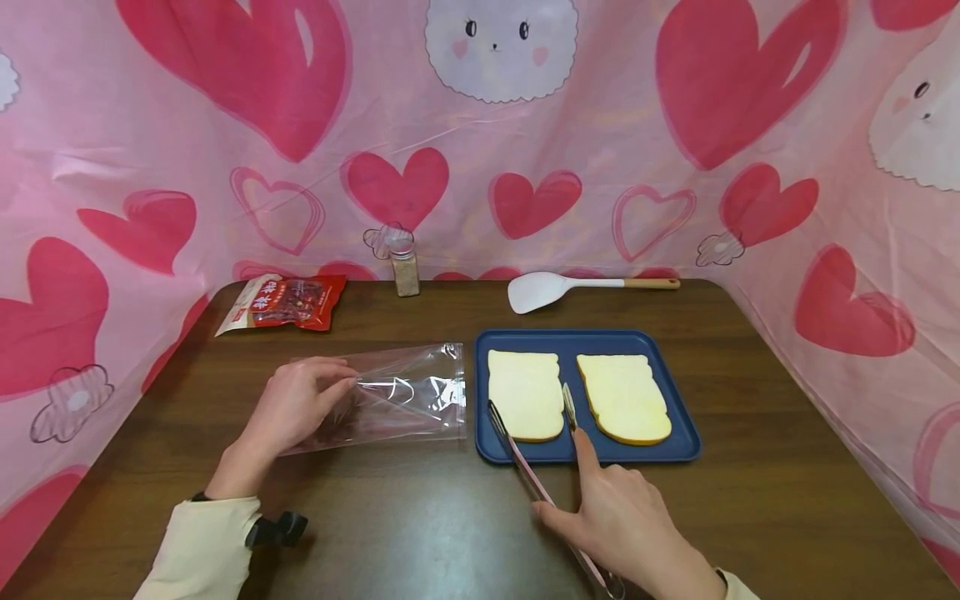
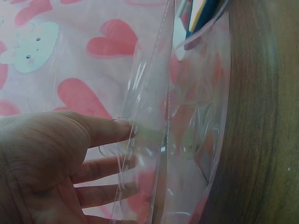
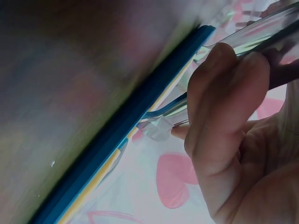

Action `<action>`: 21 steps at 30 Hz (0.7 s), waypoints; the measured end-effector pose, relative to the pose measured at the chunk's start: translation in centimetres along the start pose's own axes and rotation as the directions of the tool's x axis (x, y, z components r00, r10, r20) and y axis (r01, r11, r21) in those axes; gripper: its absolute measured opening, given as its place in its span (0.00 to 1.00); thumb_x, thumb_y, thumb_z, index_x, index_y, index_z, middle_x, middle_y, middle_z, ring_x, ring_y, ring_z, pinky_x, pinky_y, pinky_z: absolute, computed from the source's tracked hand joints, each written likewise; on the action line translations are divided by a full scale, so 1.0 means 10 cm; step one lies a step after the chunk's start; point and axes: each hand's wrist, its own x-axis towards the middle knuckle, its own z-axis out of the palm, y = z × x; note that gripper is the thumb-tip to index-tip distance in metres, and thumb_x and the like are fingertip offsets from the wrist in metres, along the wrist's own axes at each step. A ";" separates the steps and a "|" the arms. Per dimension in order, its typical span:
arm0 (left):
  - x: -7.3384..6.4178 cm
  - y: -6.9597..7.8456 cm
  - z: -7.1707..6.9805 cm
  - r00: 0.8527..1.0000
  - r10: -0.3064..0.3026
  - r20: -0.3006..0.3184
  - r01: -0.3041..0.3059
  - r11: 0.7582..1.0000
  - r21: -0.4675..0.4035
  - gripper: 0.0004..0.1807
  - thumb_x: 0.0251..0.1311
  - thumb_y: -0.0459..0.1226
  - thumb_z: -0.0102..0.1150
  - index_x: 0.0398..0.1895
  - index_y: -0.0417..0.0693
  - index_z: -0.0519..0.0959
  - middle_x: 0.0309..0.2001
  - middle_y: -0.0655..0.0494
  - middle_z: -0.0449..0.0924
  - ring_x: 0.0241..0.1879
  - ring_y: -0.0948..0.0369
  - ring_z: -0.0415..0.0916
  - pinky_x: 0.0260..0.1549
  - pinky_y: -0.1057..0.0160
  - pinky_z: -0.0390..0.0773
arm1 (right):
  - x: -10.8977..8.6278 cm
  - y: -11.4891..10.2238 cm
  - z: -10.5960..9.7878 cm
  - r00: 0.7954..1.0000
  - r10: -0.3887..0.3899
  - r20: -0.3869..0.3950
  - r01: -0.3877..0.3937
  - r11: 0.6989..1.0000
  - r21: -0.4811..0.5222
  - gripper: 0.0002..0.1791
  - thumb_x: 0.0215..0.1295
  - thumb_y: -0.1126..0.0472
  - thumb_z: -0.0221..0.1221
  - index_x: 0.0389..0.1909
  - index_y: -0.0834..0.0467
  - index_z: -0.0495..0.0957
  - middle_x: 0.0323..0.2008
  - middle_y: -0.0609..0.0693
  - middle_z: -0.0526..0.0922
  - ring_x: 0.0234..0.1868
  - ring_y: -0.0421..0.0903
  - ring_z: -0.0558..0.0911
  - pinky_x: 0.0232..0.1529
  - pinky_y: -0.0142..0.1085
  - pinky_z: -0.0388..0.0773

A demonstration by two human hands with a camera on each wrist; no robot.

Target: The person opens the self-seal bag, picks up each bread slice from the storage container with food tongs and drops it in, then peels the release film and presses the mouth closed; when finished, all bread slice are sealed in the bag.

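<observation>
A clear plastic bag (image 1: 412, 392) lies on the table with its opening towards my left hand (image 1: 306, 400). The thumb and fingertips of that hand pinch the film at its near edge, and the left wrist view shows the bag (image 2: 194, 126) gaping. My right hand (image 1: 626, 518) holds a pair of metal tongs (image 1: 534, 485), index finger stretched along one arm. The tongs' tips straddle the left bread slice (image 1: 525, 390), which lies on a blue tray (image 1: 585, 337). Another bread slice (image 1: 628, 400) lies to its right. In the right wrist view, fingers partly hide the tongs (image 3: 173, 106).
At the back stand or lie a red snack packet (image 1: 288, 302), a small spice jar (image 1: 406, 271) and a white spatula (image 1: 543, 290) with a wooden handle. A pink heart-patterned cloth (image 1: 465, 125) encloses the table on the back and sides.
</observation>
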 end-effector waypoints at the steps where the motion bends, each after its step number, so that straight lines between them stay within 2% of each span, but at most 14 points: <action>1: 0.00 0.00 0.00 1.000 -0.001 -0.001 0.001 1.000 -0.001 0.11 0.68 0.36 0.68 0.51 0.43 0.90 0.59 0.36 0.86 0.62 0.35 0.79 0.64 0.28 0.72 | 0.00 0.01 0.01 1.000 -0.005 -0.004 0.005 1.000 -0.006 0.65 0.52 0.23 0.69 0.79 0.62 0.60 0.14 0.48 0.71 0.16 0.45 0.70 0.19 0.36 0.59; 8: -0.01 -0.01 0.02 1.000 0.007 -0.003 -0.007 1.000 0.006 0.11 0.68 0.36 0.69 0.50 0.44 0.90 0.58 0.36 0.86 0.62 0.35 0.79 0.64 0.28 0.72 | -0.02 0.17 -0.02 0.996 -0.060 -0.064 0.054 0.994 -0.094 0.59 0.56 0.26 0.69 0.80 0.58 0.62 0.15 0.47 0.70 0.18 0.46 0.70 0.17 0.39 0.62; 12: 0.00 0.00 0.03 1.000 0.010 -0.004 -0.010 1.000 0.006 0.11 0.68 0.35 0.69 0.50 0.43 0.90 0.58 0.36 0.86 0.61 0.35 0.79 0.64 0.28 0.72 | -0.04 0.24 -0.07 0.999 -0.021 -0.040 0.017 0.994 -0.108 0.57 0.57 0.27 0.68 0.80 0.55 0.62 0.17 0.49 0.71 0.19 0.47 0.70 0.19 0.39 0.62; 16: 0.00 0.00 0.03 1.000 0.013 -0.003 -0.013 1.000 0.010 0.11 0.68 0.35 0.69 0.50 0.43 0.90 0.58 0.36 0.86 0.61 0.35 0.79 0.64 0.28 0.72 | -0.03 0.22 -0.07 1.000 0.014 -0.016 -0.016 0.994 -0.111 0.61 0.56 0.22 0.65 0.80 0.58 0.62 0.18 0.48 0.72 0.22 0.46 0.73 0.21 0.40 0.66; 21: 0.00 0.00 0.04 1.000 0.011 0.000 -0.011 1.000 0.006 0.11 0.68 0.36 0.69 0.51 0.43 0.90 0.58 0.36 0.86 0.62 0.35 0.79 0.63 0.28 0.72 | -0.02 0.14 -0.03 0.997 -0.022 -0.068 0.014 0.993 -0.114 0.62 0.56 0.22 0.65 0.79 0.61 0.63 0.17 0.47 0.72 0.21 0.46 0.73 0.20 0.40 0.67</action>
